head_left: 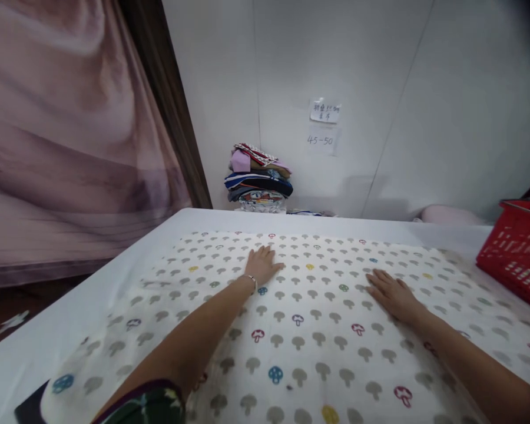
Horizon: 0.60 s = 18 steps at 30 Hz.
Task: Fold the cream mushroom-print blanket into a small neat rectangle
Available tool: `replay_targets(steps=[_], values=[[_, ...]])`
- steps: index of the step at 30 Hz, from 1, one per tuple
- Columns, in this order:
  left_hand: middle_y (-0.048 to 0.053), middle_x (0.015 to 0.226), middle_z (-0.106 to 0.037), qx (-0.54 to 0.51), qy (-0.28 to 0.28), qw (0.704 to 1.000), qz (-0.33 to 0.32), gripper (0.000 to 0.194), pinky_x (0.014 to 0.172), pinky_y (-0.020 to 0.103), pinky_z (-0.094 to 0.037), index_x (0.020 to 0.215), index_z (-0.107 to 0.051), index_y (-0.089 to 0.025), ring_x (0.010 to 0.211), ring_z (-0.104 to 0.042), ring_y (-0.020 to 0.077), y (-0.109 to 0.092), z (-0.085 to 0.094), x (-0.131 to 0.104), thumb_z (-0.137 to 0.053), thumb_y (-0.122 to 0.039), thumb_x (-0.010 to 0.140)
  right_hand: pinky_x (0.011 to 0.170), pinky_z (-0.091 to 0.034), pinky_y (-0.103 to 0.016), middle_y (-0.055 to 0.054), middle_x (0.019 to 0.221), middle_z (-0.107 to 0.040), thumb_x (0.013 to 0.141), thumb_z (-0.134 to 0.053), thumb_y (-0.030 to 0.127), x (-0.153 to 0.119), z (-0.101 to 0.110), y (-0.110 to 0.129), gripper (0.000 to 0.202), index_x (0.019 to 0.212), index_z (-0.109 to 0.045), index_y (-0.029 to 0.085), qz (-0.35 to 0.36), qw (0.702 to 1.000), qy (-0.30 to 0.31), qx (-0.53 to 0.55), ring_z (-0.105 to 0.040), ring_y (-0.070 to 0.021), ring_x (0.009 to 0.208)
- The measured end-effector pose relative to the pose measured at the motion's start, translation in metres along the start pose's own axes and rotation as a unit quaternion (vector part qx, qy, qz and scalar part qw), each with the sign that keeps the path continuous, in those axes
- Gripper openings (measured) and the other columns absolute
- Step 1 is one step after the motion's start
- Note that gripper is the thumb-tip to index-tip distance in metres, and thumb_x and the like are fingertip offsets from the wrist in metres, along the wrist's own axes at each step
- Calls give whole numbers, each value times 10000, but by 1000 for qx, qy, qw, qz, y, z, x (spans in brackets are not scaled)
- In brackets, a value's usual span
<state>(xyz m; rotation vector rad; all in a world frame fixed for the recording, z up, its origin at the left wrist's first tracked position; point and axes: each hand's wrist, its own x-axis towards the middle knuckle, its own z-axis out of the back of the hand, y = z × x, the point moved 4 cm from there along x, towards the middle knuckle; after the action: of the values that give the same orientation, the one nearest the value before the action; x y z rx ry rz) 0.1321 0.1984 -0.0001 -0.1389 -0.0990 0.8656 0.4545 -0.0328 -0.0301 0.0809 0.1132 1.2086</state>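
A white cloth printed with grey and coloured mushrooms (311,294) lies spread over a white table (212,219). My left hand (261,265) rests flat on the cloth toward its far side, fingers apart, with a thin bracelet at the wrist. To the right, my right hand (391,292) also presses palm down on the cloth, fingers stretched out and a little spread. Neither hand grips anything. At the lower left the cloth's rounded edge lies over a dark flat object (32,405), mostly hidden.
A red plastic basket (514,253) stands at the table's right edge. Behind the table, a stack of folded fabrics (259,176) sits against the wall, below paper signs (324,112). A pink curtain (70,129) hangs on the left.
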Motion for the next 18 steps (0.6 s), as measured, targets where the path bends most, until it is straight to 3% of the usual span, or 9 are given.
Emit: replay_targets(steps=[3, 6, 14, 18], values=[[78, 1486, -229, 1, 30, 997, 65, 653, 1087, 527, -109, 1346, -355, -232, 1367, -154, 266, 28, 0, 22, -232, -626, 839, 1064, -204, -526, -49, 1464, -289, 878, -277, 518, 18, -4, 1, 544, 1349, -403, 275, -6, 1000, -14, -12, -208, -254, 1355], [70, 1496, -200, 3, 31, 996, 80, 696, 1083, 540, -107, 1356, -336, -231, 1369, -141, 269, 43, 0, 39, -210, -657, 820, 1059, -210, -533, -46, 1464, -291, 877, -273, 528, 36, -7, 1, 547, 1346, -407, 279, 1, 1000, -19, -12, -217, -261, 1352], [48, 1510, -147, -4, 54, 994, 99, 744, 1068, 587, -79, 1397, -270, -238, 1375, -106, 282, 60, 3, 73, -155, -682, 810, 1045, -224, -536, -84, 1461, -293, 890, -227, 534, 88, 1, 7, 575, 1356, -386, 238, -22, 999, 5, -35, -217, -263, 1350], [62, 1505, -165, 6, 39, 994, 103, 704, 1074, 559, -101, 1387, -294, -229, 1373, -123, 279, 51, 2, 77, -189, -647, 831, 1038, -227, -551, -87, 1452, -310, 893, -206, 531, 96, 12, 24, 574, 1354, -385, 238, -19, 999, -2, -38, -227, -278, 1344]])
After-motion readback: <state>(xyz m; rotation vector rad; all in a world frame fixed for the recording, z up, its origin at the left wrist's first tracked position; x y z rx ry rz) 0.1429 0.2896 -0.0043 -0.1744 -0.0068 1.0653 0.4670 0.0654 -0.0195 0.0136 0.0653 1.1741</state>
